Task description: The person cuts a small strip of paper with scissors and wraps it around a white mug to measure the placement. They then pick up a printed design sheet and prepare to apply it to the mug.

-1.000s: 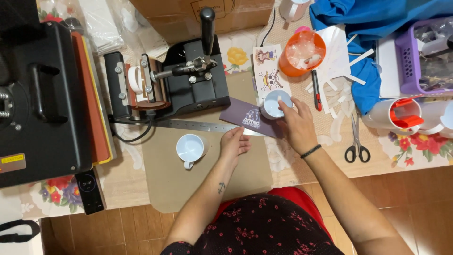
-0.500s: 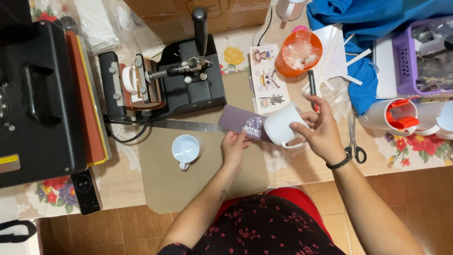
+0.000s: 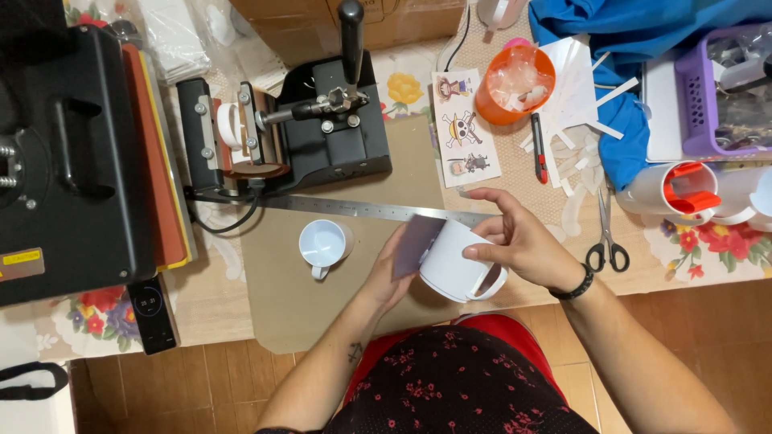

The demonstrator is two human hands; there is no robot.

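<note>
Right hand [image 3: 523, 241] holding a white mug [image 3: 452, 261] tilted on its side near the bench's front edge; left hand [image 3: 394, 269] pressing a purple sheet [image 3: 416, 245] against it.

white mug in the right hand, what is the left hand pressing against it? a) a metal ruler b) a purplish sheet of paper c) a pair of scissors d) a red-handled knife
b: the left hand holds a purplish sheet flat against the side of the white mug, which the right hand grips, while the scissors, metal ruler and red-handled knife lie untouched on the table.
</note>
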